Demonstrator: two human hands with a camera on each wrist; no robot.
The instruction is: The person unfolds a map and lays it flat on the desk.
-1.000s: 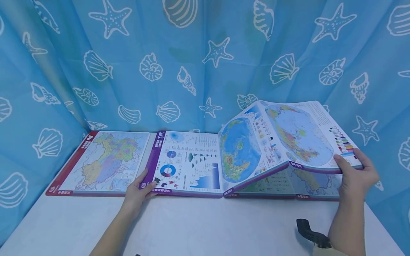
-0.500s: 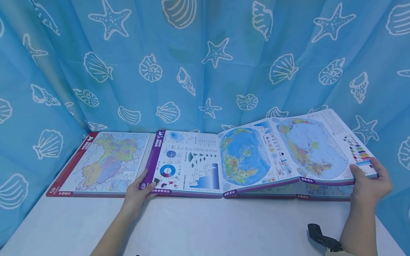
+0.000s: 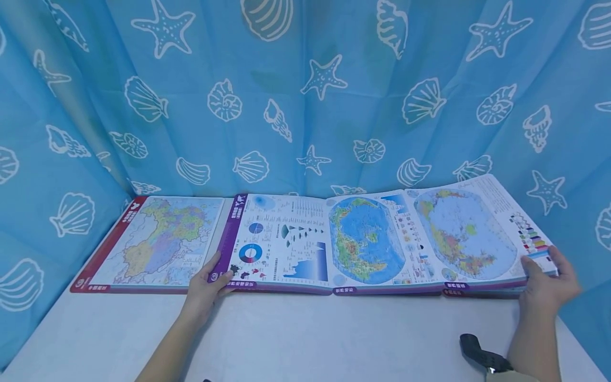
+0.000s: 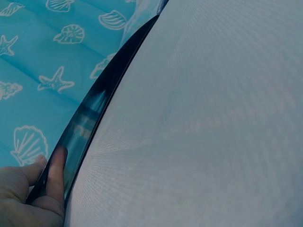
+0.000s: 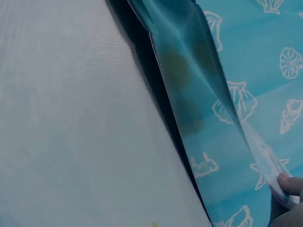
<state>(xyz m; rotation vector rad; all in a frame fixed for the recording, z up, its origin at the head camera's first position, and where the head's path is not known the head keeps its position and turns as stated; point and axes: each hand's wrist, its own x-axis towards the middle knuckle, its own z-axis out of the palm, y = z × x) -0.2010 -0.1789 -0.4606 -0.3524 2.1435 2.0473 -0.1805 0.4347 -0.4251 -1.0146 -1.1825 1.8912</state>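
Note:
A purple-edged folding world map (image 3: 302,239) lies spread across the table in three panels. Beneath it, a red-edged folding map (image 3: 167,241) shows at the left and along the front edge. My left hand (image 3: 202,289) pinches the world map's lower left corner; in the left wrist view the left hand (image 4: 33,196) has the glossy edge between thumb and fingers. At the far right, my right hand (image 3: 549,286) grips the world map's right edge, thumb on top. That right panel tilts slightly above the layer below. Only part of the right hand (image 5: 289,201) shows in its wrist view.
A blue curtain (image 3: 305,122) with white shells and starfish hangs right behind the maps. The white table (image 3: 324,339) extends in front of them. A black curved strap-like piece (image 3: 482,355) sits by the right forearm.
My right hand has moved right and down, lowering the raised panels of the world map. They have flattened from a peaked fold and now cover most of the red-edged map. The left hand stays put.

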